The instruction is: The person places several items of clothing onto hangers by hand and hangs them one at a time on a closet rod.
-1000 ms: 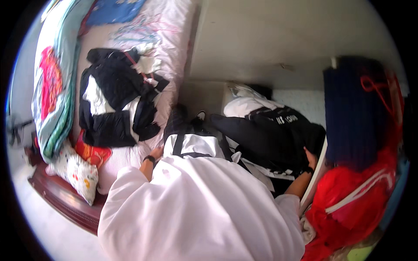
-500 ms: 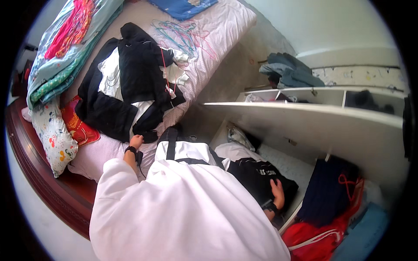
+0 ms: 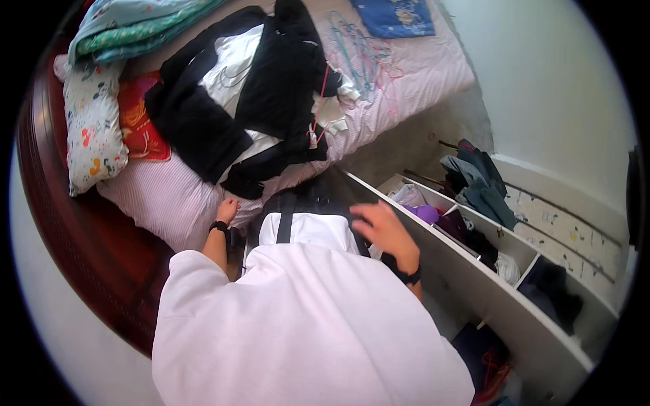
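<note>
My left hand (image 3: 227,210) rests on the edge of the pink striped mattress (image 3: 169,199), fingers apart, just below a heap of black and white clothes (image 3: 264,101) spread on the bed. My right hand (image 3: 378,227) hovers blurred and open, holding nothing, over a black and white garment (image 3: 306,227) that lies close in front of my chest. Both wrists wear black bands. My white sleeves hide whatever lies below the garment.
A white open shelf unit (image 3: 474,281) runs along the right, with grey, purple and dark clothes in its compartments. The bed also holds several thin hangers (image 3: 365,64), a blue cloth (image 3: 396,17), a patterned pillow (image 3: 91,128), a red cushion (image 3: 139,122) and a folded green blanket (image 3: 135,27). A dark wooden bed frame (image 3: 74,237) borders the left.
My right hand has left the dark clothes low on the right and risen over the garment before my chest. The view has swung up over the bed; my left hand stays at the mattress edge.
</note>
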Motion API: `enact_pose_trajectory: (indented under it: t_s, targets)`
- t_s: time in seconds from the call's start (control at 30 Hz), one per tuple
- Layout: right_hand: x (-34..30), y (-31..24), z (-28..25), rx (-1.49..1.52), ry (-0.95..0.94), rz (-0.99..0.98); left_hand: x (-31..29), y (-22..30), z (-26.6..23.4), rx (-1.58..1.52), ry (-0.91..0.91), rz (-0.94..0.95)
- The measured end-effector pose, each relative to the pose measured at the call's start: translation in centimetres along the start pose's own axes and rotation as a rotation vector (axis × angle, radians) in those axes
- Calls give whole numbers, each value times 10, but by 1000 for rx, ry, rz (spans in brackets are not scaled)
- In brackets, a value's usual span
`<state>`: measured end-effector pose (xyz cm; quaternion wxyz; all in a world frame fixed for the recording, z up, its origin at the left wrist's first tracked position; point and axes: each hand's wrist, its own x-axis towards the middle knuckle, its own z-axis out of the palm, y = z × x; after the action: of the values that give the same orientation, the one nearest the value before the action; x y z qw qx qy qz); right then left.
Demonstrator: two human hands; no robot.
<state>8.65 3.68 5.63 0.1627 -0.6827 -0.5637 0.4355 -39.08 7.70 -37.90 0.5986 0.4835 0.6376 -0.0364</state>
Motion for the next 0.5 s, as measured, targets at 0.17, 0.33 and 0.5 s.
enact_pose_trajectory:
  t_s: [0.17, 0.33, 0.5]
  targets:
    - [152, 27, -41, -82, -124, -92, -40, -29, -20, 28, -12, -175]
    - [258, 158, -13, -97, -457, 78, -84, 0, -27, -132, 161, -194]
    - [322, 334, 75, -248, -229, 261, -70, 43, -21, 138, 184, -271]
